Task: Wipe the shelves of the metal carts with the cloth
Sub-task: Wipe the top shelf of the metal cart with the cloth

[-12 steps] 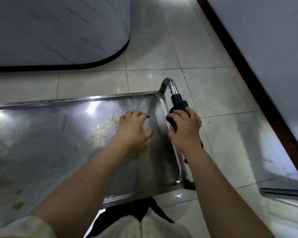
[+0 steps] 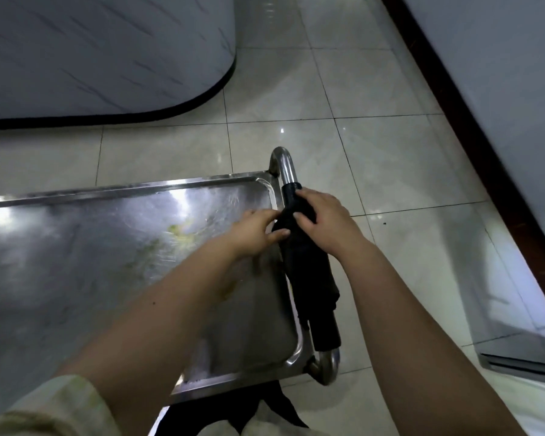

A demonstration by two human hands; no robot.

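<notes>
A steel cart's top shelf (image 2: 107, 265) fills the left and middle of the head view, smeared with yellowish stains (image 2: 183, 237). Along its right side runs the cart handle (image 2: 285, 165), with a black cloth (image 2: 309, 272) draped over it. My right hand (image 2: 324, 221) grips the cloth at its upper end, fingers curled on it. My left hand (image 2: 255, 231) reaches from the shelf side and pinches the same upper end of the cloth next to the right hand.
Beige floor tiles (image 2: 343, 89) surround the cart. A curved white counter with a black base (image 2: 107, 58) stands behind the cart. A wall with a dark skirting (image 2: 472, 127) runs along the right. A metal edge (image 2: 523, 366) lies at the lower right.
My left hand has left the shelf surface and moved right to take the cloth on the handle. My right hand stays at the handle, now lifting the cloth's end.
</notes>
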